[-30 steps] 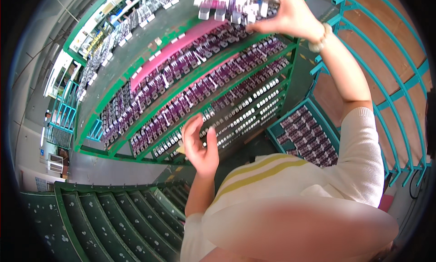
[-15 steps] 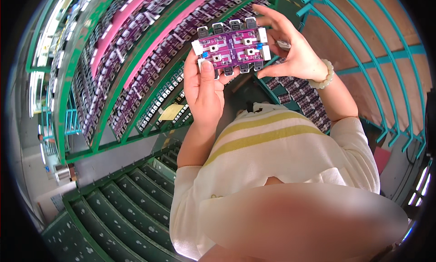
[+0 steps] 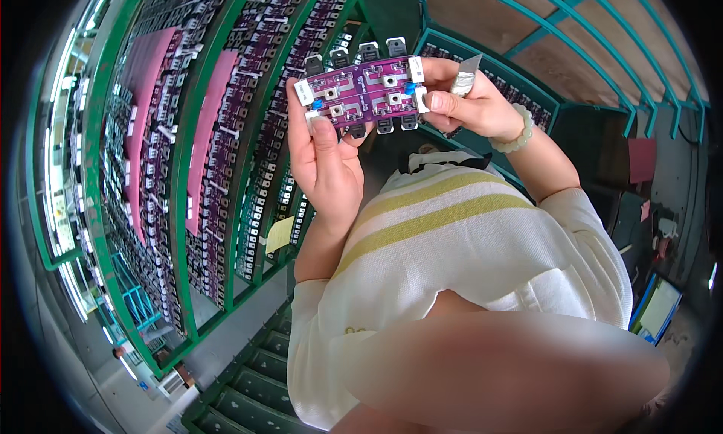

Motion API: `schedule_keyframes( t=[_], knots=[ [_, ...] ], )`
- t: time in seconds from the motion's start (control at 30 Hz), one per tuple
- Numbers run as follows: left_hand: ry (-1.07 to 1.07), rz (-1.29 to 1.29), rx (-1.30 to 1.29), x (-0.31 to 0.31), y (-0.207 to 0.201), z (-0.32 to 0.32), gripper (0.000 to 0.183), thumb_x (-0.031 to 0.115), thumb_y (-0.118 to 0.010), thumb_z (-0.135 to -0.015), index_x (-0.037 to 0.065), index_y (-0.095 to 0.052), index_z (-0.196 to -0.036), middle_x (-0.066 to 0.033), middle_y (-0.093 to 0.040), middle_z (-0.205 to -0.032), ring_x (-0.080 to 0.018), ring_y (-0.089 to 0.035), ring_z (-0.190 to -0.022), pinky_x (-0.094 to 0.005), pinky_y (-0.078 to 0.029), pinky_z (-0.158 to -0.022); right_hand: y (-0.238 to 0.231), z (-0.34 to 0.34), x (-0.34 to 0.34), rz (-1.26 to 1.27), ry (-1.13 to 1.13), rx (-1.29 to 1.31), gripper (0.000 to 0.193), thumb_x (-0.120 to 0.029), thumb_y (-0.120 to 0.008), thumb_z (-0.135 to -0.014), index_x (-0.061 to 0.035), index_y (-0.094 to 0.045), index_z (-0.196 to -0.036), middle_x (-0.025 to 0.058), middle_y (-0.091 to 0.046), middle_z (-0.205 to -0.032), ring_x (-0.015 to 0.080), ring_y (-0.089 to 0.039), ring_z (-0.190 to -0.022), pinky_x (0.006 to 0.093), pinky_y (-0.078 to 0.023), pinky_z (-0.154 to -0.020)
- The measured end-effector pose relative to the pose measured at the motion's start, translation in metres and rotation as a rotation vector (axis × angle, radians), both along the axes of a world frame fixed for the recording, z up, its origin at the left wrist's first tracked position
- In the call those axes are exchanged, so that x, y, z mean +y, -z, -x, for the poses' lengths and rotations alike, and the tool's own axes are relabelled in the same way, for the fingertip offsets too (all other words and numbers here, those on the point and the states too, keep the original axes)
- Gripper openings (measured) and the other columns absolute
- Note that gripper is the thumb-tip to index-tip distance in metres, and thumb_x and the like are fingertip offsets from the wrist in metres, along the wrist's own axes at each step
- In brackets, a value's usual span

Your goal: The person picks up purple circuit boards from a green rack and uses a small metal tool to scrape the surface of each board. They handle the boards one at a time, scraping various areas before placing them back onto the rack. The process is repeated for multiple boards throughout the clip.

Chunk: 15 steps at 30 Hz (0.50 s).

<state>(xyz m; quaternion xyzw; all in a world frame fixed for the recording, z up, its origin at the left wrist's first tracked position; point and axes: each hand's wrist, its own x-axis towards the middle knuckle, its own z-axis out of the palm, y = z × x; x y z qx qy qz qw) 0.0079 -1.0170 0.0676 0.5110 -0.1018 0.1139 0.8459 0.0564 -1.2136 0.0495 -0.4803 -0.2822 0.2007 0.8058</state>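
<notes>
I hold a purple circuit board (image 3: 363, 91) with white connectors at its ends and black parts along its edges, up in front of me. My left hand (image 3: 325, 157) grips its left end, thumb on the face. My right hand (image 3: 468, 106) grips its right end and also pinches a small silvery piece (image 3: 466, 75) between its fingers. A pale bead bracelet (image 3: 517, 134) sits on my right wrist.
A green metal rack (image 3: 98, 170) at the left holds several rows of similar purple boards, with pink sheets (image 3: 143, 125) over some. A green tray (image 3: 497, 80) of boards lies behind my right hand. Empty green slotted trays (image 3: 248, 389) sit at lower left. A yellow tag (image 3: 279, 233) hangs on the rack.
My right hand brought a board down from the upper rack, my left hand rose to take its other end, and both now hold it closer. The view swung left.
</notes>
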Motion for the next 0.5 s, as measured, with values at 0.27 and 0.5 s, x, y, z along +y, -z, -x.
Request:
schedule_keyframes(
  t=[0.27, 0.5],
  knots=[
    [-0.024, -0.187, -0.041, -0.010, 0.006, -0.002, 0.053, 0.003, -0.042, -0.098, -0.001, -0.020, -0.146, -0.0137, -0.053, -0.119, -0.0179, -0.060, -0.097, -0.0309, -0.055, -0.077, 0.030, 0.016, 0.002, -0.119, 0.105, 0.055, 0.041, -0.023, -0.052, -0.097, 0.0024, -0.048, -0.129, -0.0029, -0.044, -0.065, 0.0051, -0.033, -0.051, 0.0214, -0.026, -0.046],
    [-0.096, -0.310, -0.014, -0.009, 0.003, 0.005, 0.057, 0.002, -0.040, -0.098, -0.001, -0.012, -0.147, -0.0137, -0.055, -0.113, -0.0144, -0.060, -0.090, -0.0248, -0.053, -0.073, 0.039, 0.027, 0.014, -0.213, 0.091, 0.079, 0.043, -0.024, -0.052, -0.097, 0.0038, -0.046, -0.130, -0.0032, -0.044, -0.066, 0.0053, -0.031, -0.049, 0.0226, -0.024, -0.046]
  ],
)
